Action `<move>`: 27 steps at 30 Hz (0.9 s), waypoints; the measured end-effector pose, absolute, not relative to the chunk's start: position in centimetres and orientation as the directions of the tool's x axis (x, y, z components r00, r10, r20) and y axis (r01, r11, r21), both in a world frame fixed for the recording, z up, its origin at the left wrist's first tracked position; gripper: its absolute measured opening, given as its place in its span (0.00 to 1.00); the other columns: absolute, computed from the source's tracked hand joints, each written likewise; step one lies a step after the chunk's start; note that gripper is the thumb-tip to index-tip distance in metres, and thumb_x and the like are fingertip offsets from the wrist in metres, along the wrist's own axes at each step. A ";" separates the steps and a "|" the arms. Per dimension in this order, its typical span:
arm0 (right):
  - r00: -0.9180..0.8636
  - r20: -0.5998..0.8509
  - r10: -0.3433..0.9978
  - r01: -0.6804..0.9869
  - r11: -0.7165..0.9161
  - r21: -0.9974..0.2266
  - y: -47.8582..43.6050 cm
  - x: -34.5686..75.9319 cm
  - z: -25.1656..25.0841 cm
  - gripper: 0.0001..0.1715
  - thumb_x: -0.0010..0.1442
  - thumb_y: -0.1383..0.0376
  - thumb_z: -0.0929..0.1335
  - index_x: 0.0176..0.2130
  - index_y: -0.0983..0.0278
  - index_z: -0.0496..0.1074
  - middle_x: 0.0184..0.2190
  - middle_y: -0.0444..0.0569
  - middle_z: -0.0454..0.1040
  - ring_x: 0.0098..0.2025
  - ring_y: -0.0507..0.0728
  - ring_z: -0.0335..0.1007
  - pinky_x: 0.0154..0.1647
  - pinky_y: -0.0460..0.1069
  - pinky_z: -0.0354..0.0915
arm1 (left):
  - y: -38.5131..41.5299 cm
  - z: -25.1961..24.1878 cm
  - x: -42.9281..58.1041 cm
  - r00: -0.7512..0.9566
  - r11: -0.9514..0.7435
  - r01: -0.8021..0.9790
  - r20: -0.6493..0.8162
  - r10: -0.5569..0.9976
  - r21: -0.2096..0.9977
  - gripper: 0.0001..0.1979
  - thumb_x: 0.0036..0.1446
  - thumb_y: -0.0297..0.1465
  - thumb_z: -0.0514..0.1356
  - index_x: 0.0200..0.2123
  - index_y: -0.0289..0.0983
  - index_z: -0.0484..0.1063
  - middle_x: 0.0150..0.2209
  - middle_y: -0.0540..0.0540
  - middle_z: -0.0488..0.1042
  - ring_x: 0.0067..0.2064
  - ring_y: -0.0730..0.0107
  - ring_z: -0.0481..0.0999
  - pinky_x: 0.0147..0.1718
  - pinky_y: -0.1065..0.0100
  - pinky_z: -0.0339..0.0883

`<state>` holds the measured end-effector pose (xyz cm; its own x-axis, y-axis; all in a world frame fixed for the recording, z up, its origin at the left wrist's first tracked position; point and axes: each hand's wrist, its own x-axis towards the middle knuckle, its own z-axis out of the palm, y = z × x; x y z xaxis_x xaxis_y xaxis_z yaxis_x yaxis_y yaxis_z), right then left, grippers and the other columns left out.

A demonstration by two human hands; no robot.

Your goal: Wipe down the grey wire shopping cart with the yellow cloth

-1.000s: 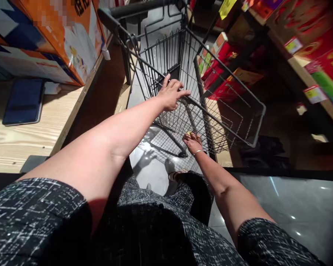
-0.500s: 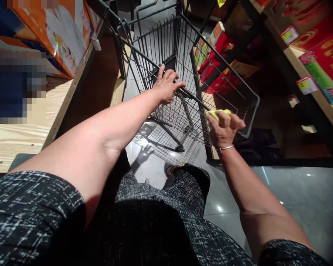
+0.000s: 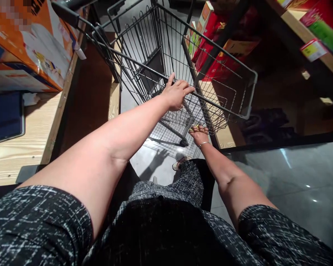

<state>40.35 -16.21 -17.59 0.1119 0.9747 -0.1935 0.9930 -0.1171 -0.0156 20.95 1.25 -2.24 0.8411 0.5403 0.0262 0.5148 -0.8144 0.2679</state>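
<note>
The left hand [image 3: 176, 96] lies on the top bar [image 3: 219, 105] of the cart [image 3: 150, 72], its fingers spread and a bit bent. The right hand [image 3: 199, 136] is curled round a yellow thing [image 3: 194, 128], low by the cart's near side. The work looks partway done, but I cannot tell how much is left

Shiny grey floor [image 3: 266, 181] full of light glints, pale wood shelf [image 3: 41, 133] left, dark-framed shelf [image 3: 296, 29] right, pretty shadowy underneath.
</note>
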 end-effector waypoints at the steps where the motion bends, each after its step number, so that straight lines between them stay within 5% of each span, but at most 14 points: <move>1: 0.097 -0.185 0.978 0.995 -0.100 -0.007 -16.3 40.6 -17.3 0.19 0.63 0.72 0.63 0.46 0.53 0.77 0.54 0.50 0.72 0.57 0.61 0.56 0.58 0.61 0.51 | 1.3 -2.2 20.8 0.836 -0.810 0.523 0.026 0.548 0.266 0.40 0.56 0.32 0.65 0.71 0.47 0.55 0.68 0.45 0.59 0.74 0.45 0.44 0.69 0.44 0.11; 6: 0.059 0.015 0.998 0.998 -0.059 0.031 -17.2 43.4 -13.3 0.22 0.69 0.67 0.61 0.55 0.49 0.75 0.62 0.49 0.67 0.63 0.64 0.49 0.60 0.63 0.46 | 2.1 -1.9 20.5 0.826 -0.796 0.538 0.015 0.563 0.277 0.38 0.58 0.32 0.65 0.70 0.46 0.57 0.69 0.44 0.59 0.75 0.46 0.43 0.70 0.44 0.12; 11: 0.271 0.315 0.910 0.957 -0.291 0.017 -17.6 45.4 -9.4 0.22 0.71 0.62 0.60 0.57 0.48 0.74 0.62 0.52 0.66 0.63 0.67 0.46 0.60 0.65 0.43 | 3.5 -2.2 20.6 0.817 -0.781 0.545 0.016 0.576 0.305 0.40 0.57 0.32 0.65 0.71 0.47 0.56 0.70 0.45 0.56 0.75 0.41 0.40 0.68 0.41 0.10; 19: 0.285 -0.060 0.957 0.959 -0.284 0.022 -17.7 43.8 -18.0 0.26 0.61 0.70 0.62 0.54 0.52 0.75 0.63 0.52 0.66 0.61 0.68 0.49 0.56 0.62 0.49 | 5.2 -2.0 20.6 0.791 -0.760 0.593 -0.019 0.611 0.265 0.39 0.56 0.31 0.65 0.70 0.45 0.57 0.71 0.43 0.55 0.76 0.44 0.38 0.69 0.42 0.12; 22: 0.220 -0.094 0.971 0.975 -0.221 0.009 -17.3 42.9 -19.4 0.25 0.59 0.73 0.62 0.50 0.53 0.78 0.61 0.53 0.68 0.59 0.67 0.51 0.54 0.61 0.50 | 5.7 -2.0 20.6 0.787 -0.759 0.600 -0.015 0.617 0.253 0.38 0.57 0.31 0.64 0.69 0.45 0.58 0.71 0.43 0.55 0.76 0.43 0.37 0.69 0.41 0.13; 27: 0.086 0.339 0.937 0.996 -0.074 -0.047 -16.4 43.0 -14.4 0.22 0.61 0.68 0.65 0.51 0.51 0.78 0.56 0.52 0.70 0.57 0.65 0.53 0.54 0.61 0.51 | 6.6 -2.2 20.6 0.766 -0.741 0.624 -0.011 0.642 0.248 0.36 0.58 0.33 0.64 0.68 0.44 0.60 0.72 0.44 0.53 0.76 0.42 0.34 0.69 0.40 0.13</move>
<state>43.03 -16.41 -14.39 0.0858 0.9368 0.3392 0.9961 -0.0742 -0.0469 20.61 6.58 -2.24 0.7665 0.6422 -0.0110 0.6242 -0.7408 0.2482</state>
